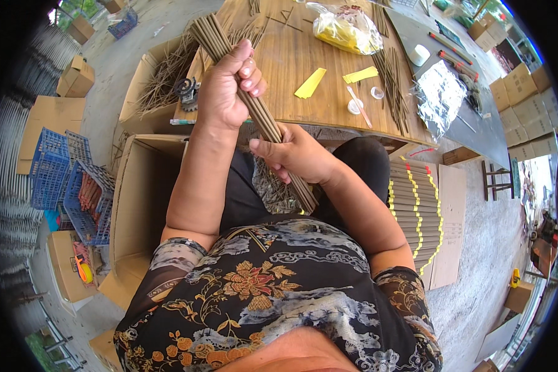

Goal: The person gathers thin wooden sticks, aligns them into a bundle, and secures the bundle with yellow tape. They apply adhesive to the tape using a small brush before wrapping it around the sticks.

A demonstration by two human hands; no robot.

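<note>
A thick bundle of thin brown sticks, resembling incense sticks (263,116), slants across my lap from upper left to lower right. My left hand (225,87) is wrapped round its upper part, thumb on top. Lower down, my right hand (301,154) closes on the same bundle, its thumb lying across the sticks. The bundle's upper end sticks out beyond my left hand, over the table's near left edge. On the wooden table (285,106) lie yellow paper strips (310,83) and a small white pot (355,106) with a pinkish stick across it.
Loose sticks fill a cardboard box (144,87) at the left, behind an open carton (144,192). Blue crates (51,167) stand farther left. Yellow-banded stick bundles (409,214) lie on cardboard at my right. A plastic bag (347,30) and more sticks (390,80) lie on the table.
</note>
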